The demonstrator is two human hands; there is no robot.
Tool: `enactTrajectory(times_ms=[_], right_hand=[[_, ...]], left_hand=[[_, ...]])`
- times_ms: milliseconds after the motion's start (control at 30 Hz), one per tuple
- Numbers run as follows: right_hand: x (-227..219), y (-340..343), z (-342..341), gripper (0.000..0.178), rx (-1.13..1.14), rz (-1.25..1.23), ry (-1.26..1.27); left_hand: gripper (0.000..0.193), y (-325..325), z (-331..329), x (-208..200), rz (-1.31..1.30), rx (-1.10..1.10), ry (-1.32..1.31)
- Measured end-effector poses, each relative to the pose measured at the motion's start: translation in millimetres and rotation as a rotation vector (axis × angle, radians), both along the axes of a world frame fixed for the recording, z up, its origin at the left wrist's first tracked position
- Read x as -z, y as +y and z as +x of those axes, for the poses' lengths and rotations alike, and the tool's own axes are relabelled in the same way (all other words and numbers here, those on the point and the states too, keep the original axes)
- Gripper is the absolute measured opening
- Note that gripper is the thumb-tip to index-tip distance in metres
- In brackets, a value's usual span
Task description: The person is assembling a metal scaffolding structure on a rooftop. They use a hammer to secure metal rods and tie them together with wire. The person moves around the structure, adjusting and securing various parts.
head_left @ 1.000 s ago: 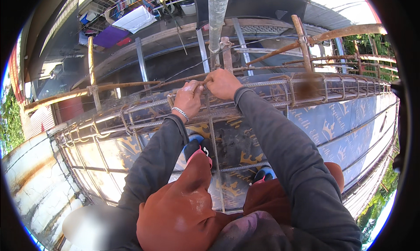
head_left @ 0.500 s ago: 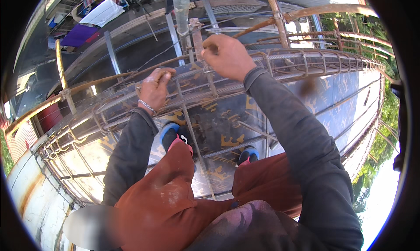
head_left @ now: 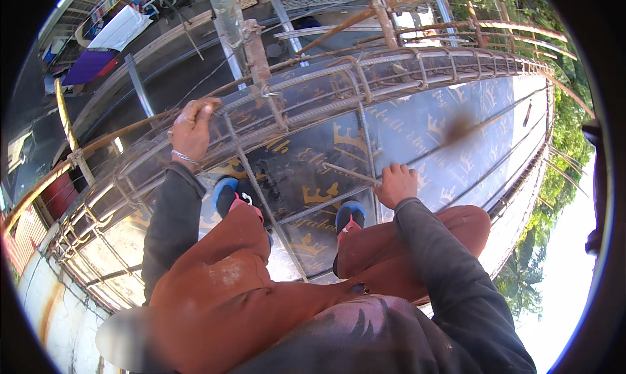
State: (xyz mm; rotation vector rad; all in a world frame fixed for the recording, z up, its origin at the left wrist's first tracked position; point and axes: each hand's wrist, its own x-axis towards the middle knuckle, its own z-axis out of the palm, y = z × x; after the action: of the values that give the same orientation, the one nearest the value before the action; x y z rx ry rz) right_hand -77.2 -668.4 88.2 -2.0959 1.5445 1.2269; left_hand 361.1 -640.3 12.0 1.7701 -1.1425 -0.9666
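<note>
My left hand (head_left: pixel 192 125), with a chain bracelet at the wrist, is closed at the top of a curved rebar cage (head_left: pixel 306 81). Its fingertips press together by the upper bar; whatever they pinch is hidden. Lower and to the right, my right hand (head_left: pixel 396 184) curls around the near end of a slim grey metal rod (head_left: pixel 349 172). The rod's free end points left over dark printed form panels (head_left: pixel 417 129). Thin crossing bars (head_left: pixel 254 169) span the panels, and one upright bar passes just beside the right hand.
My feet in blue-edged shoes (head_left: pixel 352 211) stand among the crossing bars. Beyond the cage are a metal post (head_left: pixel 225 9), wooden poles (head_left: pixel 381 15) and a lower level with a purple sheet (head_left: pixel 91 68). A cracked white wall (head_left: pixel 39 309) stands at the left, greenery (head_left: pixel 528 270) at the right.
My right hand has come down from the cage top to the metal rod and closed on it. The left hand stays at the upper bar. The view has shifted slightly right.
</note>
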Motion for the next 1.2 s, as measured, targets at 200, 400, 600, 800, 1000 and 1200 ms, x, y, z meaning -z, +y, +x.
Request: enactTrajectory(times_ms=[200,400,600,800,1000,1200], right_hand=[[31.7,2.9,-33.1,0.026,-0.304,0.220,-0.095],[-41.4,-28.4,-2.8,0.017,-0.394,0.327,-0.420],[-109.0,-71.3,60.2,0.022,-0.738,-0.058,-0.530],[-106.6,-128.8,141.2,0.027,-1.018,-0.303,-0.408],[-105.5,-147.8,178.5,0.035,-1.291,-0.331,-0.346],[-102.8,-150.2,190.9,0.031,-1.397,-0.278,-0.385]], left_hand=[[0.021,3.1,3.8,2.7,-0.013,-0.056,0.046],[0.019,2.3,-1.6,6.6,-0.029,-0.079,0.095],[0.018,5.3,-4.3,1.6,0.005,-0.116,0.115],[0.020,7.2,-4.7,5.1,0.012,-0.105,0.063],[0.020,6.5,-4.1,2.4,-0.005,-0.107,0.032],[0.021,6.3,-2.2,-5.6,0.060,-0.063,-0.041]])
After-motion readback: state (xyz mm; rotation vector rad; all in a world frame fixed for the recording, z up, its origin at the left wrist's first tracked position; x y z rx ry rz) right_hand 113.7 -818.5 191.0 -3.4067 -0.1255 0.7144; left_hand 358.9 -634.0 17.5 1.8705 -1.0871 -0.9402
